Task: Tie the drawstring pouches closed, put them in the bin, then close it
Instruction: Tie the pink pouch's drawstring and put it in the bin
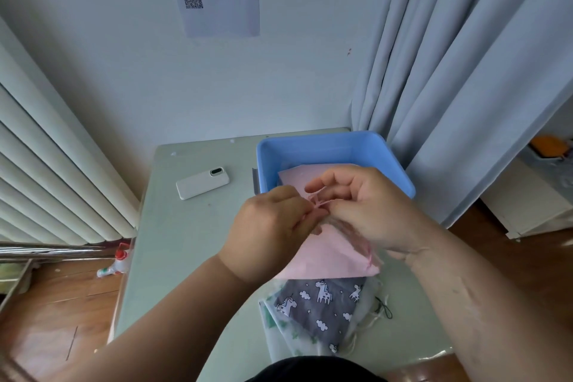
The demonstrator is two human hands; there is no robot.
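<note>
Our left hand (273, 226) and right hand (372, 211) each pinch the drawstring (317, 200) of the pink pouch (328, 254); we should pull both ends evenly so the knot seats tight.

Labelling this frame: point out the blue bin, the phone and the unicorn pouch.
blue bin (319, 150), head view, far inner wall.
phone (203, 183), head view, middle of its back.
unicorn pouch (322, 307), head view, grey printed face.
</note>
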